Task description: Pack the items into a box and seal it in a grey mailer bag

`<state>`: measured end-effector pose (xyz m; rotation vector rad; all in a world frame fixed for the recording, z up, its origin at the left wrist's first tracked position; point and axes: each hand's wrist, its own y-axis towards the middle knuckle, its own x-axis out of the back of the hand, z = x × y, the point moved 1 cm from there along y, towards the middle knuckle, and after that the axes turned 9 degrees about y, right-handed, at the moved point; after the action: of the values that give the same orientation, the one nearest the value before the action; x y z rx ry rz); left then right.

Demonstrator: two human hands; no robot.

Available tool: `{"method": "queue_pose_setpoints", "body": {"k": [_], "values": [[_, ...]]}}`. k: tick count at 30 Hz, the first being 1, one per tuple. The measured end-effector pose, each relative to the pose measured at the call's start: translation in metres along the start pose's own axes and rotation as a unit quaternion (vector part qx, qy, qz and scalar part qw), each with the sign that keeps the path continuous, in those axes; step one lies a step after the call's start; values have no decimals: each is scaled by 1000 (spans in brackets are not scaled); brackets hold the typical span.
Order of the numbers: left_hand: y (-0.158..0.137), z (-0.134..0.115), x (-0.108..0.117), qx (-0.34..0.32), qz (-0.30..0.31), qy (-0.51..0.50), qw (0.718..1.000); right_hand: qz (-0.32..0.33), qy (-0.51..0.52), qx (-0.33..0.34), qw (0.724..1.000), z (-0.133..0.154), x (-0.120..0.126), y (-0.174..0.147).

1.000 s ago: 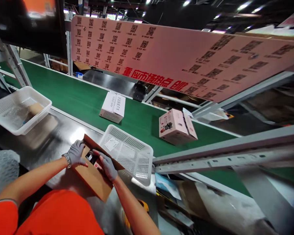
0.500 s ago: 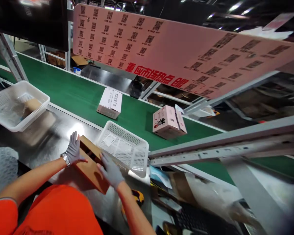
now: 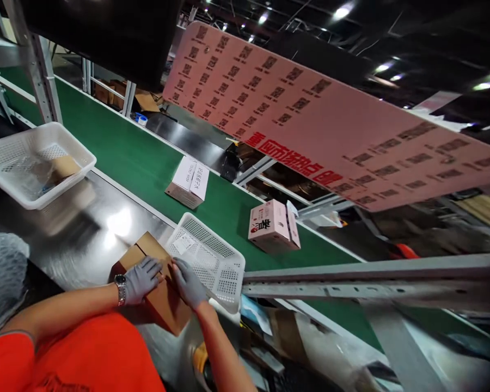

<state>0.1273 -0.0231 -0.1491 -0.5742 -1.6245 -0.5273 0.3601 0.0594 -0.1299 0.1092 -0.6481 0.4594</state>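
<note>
Both gloved palms press flat on the cardboard box (image 3: 155,283) on the steel bench (image 3: 85,239), left hand (image 3: 141,279) and right hand (image 3: 189,283) grasping nothing (white basket (image 3: 228,261) touching at 2 o'clock). Best keep pressure even along the flaps.

The steel worktop (image 3: 85,239) carries a brown carton (image 3: 159,288) and two white baskets (image 3: 36,163) (image 3: 212,261); the green belt (image 3: 147,163) beside it bears two boxes (image 3: 189,182) (image 3: 273,226).

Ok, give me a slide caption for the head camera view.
Gloved left hand and right hand press a brown carton shut beside a white basket.
</note>
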Motion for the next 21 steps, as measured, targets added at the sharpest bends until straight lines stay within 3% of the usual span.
{"method": "queue_pose_setpoints", "body": {"k": [2,5,8,14,21], "values": [[0,0,0,-2,-9,-5,1000,4,-16,-7,1000,27,-5,46],[1,-3,-2,-3,-23,-5,1000,62,-97,-77,990,67,-31,115],[4,-7,-6,3,-41,-8,999,119,-146,-133,973,89,-63,156],[-6,-7,-18,19,-33,-45,998,145,-214,-176,950,98,-87,146],[-23,2,-24,-68,-43,-47,996,74,-230,-248,938,92,-94,125]]}}
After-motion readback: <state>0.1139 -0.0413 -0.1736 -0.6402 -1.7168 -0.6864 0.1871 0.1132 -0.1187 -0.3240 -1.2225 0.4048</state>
